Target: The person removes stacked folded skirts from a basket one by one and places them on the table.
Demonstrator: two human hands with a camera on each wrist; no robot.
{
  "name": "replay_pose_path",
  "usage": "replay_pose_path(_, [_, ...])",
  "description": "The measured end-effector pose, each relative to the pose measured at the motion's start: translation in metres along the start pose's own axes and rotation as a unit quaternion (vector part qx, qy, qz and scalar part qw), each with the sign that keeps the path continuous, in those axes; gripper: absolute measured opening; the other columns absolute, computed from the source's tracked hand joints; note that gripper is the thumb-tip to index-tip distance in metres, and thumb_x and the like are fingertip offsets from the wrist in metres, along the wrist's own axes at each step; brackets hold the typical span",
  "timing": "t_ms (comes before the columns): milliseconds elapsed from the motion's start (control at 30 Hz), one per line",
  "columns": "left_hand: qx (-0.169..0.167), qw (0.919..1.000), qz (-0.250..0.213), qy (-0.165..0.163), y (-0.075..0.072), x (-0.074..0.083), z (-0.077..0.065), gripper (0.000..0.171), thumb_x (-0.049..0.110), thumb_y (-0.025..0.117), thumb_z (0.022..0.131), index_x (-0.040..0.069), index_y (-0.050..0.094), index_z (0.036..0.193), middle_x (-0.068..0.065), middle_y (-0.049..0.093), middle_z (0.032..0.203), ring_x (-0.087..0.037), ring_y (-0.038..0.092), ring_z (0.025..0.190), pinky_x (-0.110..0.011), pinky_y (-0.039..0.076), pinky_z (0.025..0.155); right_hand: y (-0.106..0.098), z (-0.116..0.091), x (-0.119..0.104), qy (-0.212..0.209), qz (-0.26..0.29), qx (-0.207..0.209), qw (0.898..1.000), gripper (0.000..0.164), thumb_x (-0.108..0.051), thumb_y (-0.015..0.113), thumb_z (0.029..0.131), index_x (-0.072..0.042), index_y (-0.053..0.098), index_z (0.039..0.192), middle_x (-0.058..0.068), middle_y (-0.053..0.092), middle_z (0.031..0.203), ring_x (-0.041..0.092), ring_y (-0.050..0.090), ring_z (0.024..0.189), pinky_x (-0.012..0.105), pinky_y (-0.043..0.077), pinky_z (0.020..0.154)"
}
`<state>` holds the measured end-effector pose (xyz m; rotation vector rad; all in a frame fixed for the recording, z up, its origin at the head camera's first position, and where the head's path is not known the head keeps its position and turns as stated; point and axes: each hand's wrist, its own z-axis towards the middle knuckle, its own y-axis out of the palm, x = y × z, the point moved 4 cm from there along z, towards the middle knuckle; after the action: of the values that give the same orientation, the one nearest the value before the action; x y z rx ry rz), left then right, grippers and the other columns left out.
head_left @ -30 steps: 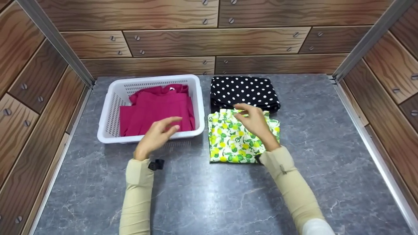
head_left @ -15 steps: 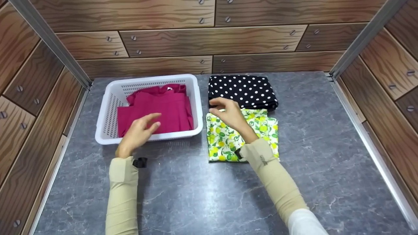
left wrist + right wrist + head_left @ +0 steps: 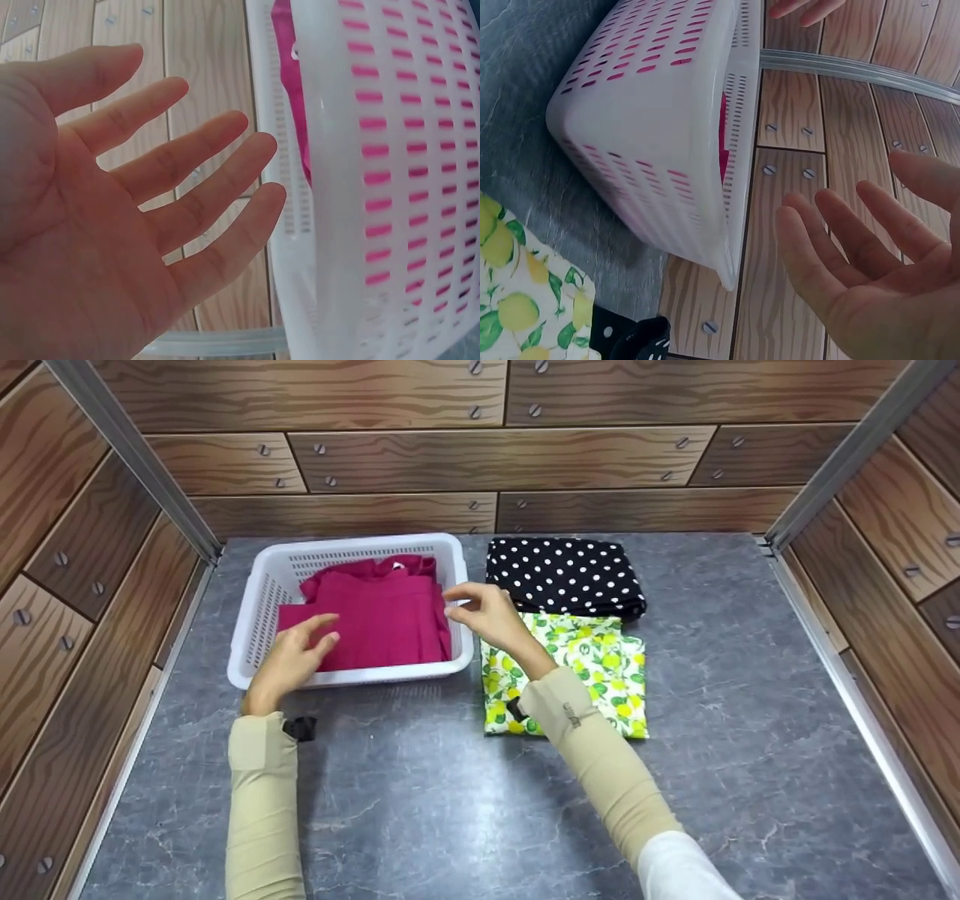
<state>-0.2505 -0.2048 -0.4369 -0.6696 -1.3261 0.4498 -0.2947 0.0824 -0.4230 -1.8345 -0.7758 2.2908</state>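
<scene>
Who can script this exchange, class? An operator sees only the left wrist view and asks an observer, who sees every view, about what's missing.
Operator: I see the white slotted basket. Is the right hand holding anything?
Observer: No, it's empty.
Operator: What lies to the basket's right, as the head camera shows it?
Observer: A folded black polka-dot cloth, with a folded lemon-print cloth nearer the person.
</scene>
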Motion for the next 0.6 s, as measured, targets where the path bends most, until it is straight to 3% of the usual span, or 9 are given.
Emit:
replay_pose_path(233, [-0.013,0.9995,0.007,-0.03,-0.005,-0.013,0.005,0.04,0.01,0.055,0.103,-0.008,0.055,0.138,-0.03,0.057,0.136,-0.044,0.049,0.131,-0.053,0.036,0.11,0.013,0.012,-0.002,0.024,-0.006,-0.019,0.999,0.031,-0.004,0.068,0.092,0.007,0.07,0.121,0.021,0.07,0.121,0.033,0.07,0.103,0.033,0.055,0.091])
replay_pose_path(600, [0.0,0.9952,0.005,-0.098,-0.013,-0.035,0.012,0.046,0.012,0.049,0.105,-0.012,0.046,0.143,-0.034,0.045,0.146,-0.045,0.037,0.14,-0.053,0.027,0.116,0.043,0.021,0.0,0.095,-0.042,-0.102,0.989,0.051,-0.016,0.067,0.095,0.006,0.053,0.139,0.026,0.055,0.14,0.038,0.051,0.13,0.042,0.041,0.109])
